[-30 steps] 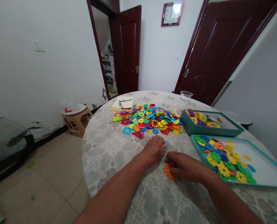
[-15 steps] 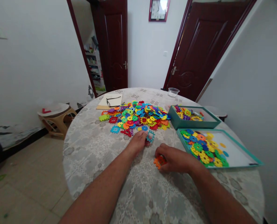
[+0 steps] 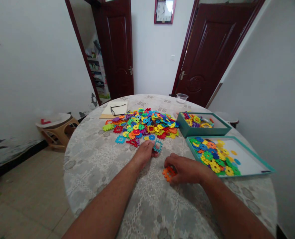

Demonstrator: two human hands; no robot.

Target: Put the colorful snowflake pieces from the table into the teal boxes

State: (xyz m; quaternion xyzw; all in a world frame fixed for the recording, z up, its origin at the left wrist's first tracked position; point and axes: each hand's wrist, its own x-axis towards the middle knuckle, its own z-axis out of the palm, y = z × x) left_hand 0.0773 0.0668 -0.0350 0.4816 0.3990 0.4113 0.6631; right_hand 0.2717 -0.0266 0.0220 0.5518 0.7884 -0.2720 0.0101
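On cloth (image 3: 149, 205), just this side of pile (image 3: 140, 124), L hand (image 3: 144, 151) pinches teal pc (image 3: 161, 146) by its L edge, tilted up. R hand (image 3: 184, 168), nearer viewer, pinches orange pc (image 3: 167, 173) low at cloth; can't tell if touching. Tray (image 3: 250, 159) w/ gears (image 3: 215, 166) lies R of both, box (image 3: 202, 131) just behind.

Home interior

A home is indicated: tablecloth (image 3: 97, 166) spread, clock (image 3: 164, 11) hung, panelled doors (image 3: 198, 56) fitted, plastic-looking stool (image 3: 59, 131) placed beside chipped wall (image 3: 37, 83), stocked shelves (image 3: 95, 71) seen past one door.
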